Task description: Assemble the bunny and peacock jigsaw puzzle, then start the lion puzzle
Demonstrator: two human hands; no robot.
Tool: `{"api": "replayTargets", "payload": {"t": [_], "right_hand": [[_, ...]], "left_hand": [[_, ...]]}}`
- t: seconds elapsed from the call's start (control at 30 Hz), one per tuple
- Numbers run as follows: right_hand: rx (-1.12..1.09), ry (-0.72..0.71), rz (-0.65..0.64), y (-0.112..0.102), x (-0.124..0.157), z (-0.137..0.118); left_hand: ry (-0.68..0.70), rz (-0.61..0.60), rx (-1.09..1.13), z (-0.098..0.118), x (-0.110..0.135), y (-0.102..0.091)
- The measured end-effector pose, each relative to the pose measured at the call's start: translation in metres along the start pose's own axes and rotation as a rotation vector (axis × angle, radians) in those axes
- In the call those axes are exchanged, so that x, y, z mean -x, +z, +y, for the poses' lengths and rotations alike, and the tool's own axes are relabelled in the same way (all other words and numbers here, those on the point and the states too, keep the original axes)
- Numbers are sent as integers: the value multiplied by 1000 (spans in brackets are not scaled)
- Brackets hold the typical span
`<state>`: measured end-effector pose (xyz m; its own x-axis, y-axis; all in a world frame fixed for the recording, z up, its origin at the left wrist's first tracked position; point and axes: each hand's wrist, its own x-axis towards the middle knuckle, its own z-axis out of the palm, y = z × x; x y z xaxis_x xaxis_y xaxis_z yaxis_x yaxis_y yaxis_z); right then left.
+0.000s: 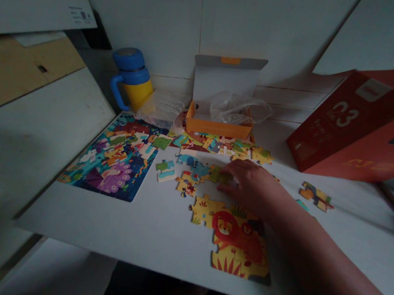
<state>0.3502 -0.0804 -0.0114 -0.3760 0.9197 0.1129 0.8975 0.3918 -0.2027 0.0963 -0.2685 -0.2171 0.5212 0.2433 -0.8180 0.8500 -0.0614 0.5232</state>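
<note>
My right hand (255,185) reaches across the white table (154,230) and its fingers rest closed on a green jigsaw piece (219,175) among several loose pieces. Just below the hand lies a joined section with a lion (237,246) in yellow and orange. To the left sits a finished colourful puzzle with a peacock (114,162). More loose pieces (227,147) lie in a row in front of an open orange box (217,127). My left hand is not in view.
A blue and yellow mug (133,80) stands at the back left beside crumpled clear plastic bags (162,107). A large red carton (368,125) fills the back right. Stray pieces (315,195) lie at the right. The table's front edge is close to me.
</note>
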Motion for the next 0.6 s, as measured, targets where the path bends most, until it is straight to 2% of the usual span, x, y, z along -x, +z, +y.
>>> {"api": "replayTargets", "payload": {"t": [0.2,0.3,0.47,0.6], "right_hand": [[-17,34,-14,-8,1,-7],[-21,106,-30,-12,0,-10],[34,165,12,-9,-1,-2],[42,159,36,-4,-1,3]], "left_hand": [[86,57,-123,-6,-21,9],[126,49,-205,-6,-33,13],[94,29,-221,-5,-42,16],[66,-44,-309,-8,-46,19]]}}
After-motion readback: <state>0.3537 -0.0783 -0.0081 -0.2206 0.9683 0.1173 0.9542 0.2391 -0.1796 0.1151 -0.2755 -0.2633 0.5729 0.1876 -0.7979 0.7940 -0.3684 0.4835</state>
